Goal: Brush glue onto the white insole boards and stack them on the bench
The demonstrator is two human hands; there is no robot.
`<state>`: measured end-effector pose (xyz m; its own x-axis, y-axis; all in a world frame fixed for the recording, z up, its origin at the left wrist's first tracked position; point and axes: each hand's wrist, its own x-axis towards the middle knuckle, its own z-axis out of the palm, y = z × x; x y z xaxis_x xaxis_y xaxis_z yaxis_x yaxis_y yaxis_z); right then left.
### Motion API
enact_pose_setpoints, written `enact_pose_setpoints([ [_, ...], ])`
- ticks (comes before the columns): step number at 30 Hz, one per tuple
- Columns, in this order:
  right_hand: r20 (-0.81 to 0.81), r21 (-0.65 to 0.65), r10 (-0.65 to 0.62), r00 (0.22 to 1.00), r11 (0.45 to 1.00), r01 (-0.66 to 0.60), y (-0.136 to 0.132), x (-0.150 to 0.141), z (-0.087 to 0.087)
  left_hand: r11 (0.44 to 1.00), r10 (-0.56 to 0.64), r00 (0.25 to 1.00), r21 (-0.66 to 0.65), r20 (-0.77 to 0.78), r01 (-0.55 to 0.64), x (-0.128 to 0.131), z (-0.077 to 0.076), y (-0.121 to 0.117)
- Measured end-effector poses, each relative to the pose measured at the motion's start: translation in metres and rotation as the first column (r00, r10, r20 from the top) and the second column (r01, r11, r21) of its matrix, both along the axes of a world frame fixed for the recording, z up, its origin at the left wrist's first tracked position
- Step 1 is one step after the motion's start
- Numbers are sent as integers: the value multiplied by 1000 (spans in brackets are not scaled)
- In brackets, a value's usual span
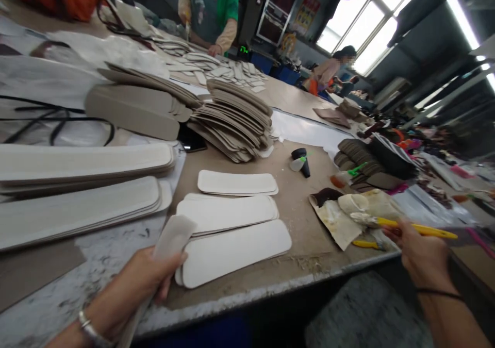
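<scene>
My left hand (149,270) is closed around a pale strip with a rounded end (176,234), held tilted at the table's front edge. Beside it lie small piles of white rounded panels (237,250). My right hand (421,250) grips a brush with a yellow handle (433,230). The bristles are at a whitish tub (353,202) that lies on a stained sheet (340,229). Another yellow-handled tool (365,244) lies under the brush, partly hidden by my right hand.
Long white panels (77,203) are piled at left. Stacks of brown-grey panels (232,121) stand behind the white ones. A black cone-shaped object (303,162) and a small bottle with a green tip (297,163) lie mid-table. A person in green (211,13) stands across the table.
</scene>
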<state>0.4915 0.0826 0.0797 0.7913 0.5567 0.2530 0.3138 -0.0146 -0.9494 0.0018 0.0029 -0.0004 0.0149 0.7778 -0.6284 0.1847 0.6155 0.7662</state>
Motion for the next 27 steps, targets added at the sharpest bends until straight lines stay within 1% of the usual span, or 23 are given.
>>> enact_pose_setpoints([
  [2,-111,-52,93,989,994,-99,-14,-42,-11,1000,24,999,-9,36,-23,0,4,0],
  [3,-249,-77,231,941,963,-257,-23,-70,-17,1000,28,999,-7,45,-28,0,6,1],
  [4,-325,-50,321,889,933,-356,-34,-101,-22,1000,30,998,-6,59,-30,0,8,1],
  [5,-372,-51,404,836,890,-453,-43,-134,-27,1000,29,997,-5,74,-28,0,9,1],
  [7,-436,-55,556,707,768,-638,-60,-196,-35,1000,27,995,-8,99,-26,0,12,0],
  [9,-457,-40,664,592,650,-759,-69,-242,-43,999,30,993,-14,115,-29,-1,13,-1],
  [10,-456,-43,699,551,601,-798,-71,-256,-46,999,35,992,-16,121,-34,-1,13,-1],
  [11,-450,-51,723,524,565,-824,-73,-265,-49,999,41,991,-18,128,-40,-1,13,-1],
  [12,-441,-67,737,511,541,-838,-73,-269,-52,999,51,990,-18,134,-49,-2,12,-1],
  [13,-428,-87,745,511,529,-844,-73,-269,-55,998,61,988,-18,143,-59,-2,10,-1],
  [15,-383,-129,751,538,533,-836,-72,-264,-56,997,80,983,-17,164,-79,-2,7,0],
  [18,-301,-157,761,575,555,-817,-74,-260,-51,996,91,977,-18,195,-89,-3,3,0],
  [20,-284,-151,768,573,555,-818,-77,-265,-46,997,81,974,-15,209,-80,-3,2,-1],
  [22,-301,-135,775,556,542,-829,-79,-275,-43,998,68,974,-11,214,-67,-4,2,-2],
  [25,-333,-128,779,531,521,-844,-79,-288,-45,998,60,977,-13,205,-59,-5,3,-2],
  [27,-326,-144,772,545,529,-836,-77,-291,-48,999,53,980,-16,192,-51,-5,4,-2],
])
